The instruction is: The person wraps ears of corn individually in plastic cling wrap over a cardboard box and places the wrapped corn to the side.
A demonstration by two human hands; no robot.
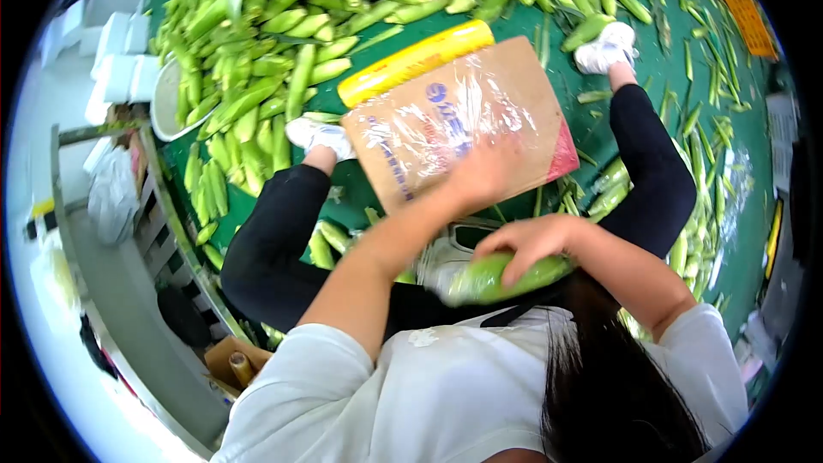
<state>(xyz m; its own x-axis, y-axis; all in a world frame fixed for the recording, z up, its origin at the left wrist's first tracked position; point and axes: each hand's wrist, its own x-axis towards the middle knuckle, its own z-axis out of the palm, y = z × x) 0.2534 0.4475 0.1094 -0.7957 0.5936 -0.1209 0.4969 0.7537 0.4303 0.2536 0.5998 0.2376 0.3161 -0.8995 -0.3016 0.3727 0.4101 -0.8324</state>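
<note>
My right hand [540, 242] is closed around a green corn bundle [493, 281] held sideways close to my lap. Shiny clear film shows at its blurred left end; how many ears are inside I cannot tell. Over the near part of a flat cardboard box [506, 103] is my left hand [489, 173], its fingers smeared by motion. Clear plastic film lies wrinkled across the cardboard. Against the box's far edge rests a yellow roll of wrap [417, 60].
A large heap of unwrapped corn [257, 43] covers the green floor ahead and to the left. Film-wrapped corn [610, 189] lies by my right leg. A white basin [167, 103] and a metal frame [163, 197] stand left. Loose husk leaves [716, 60] litter the right side.
</note>
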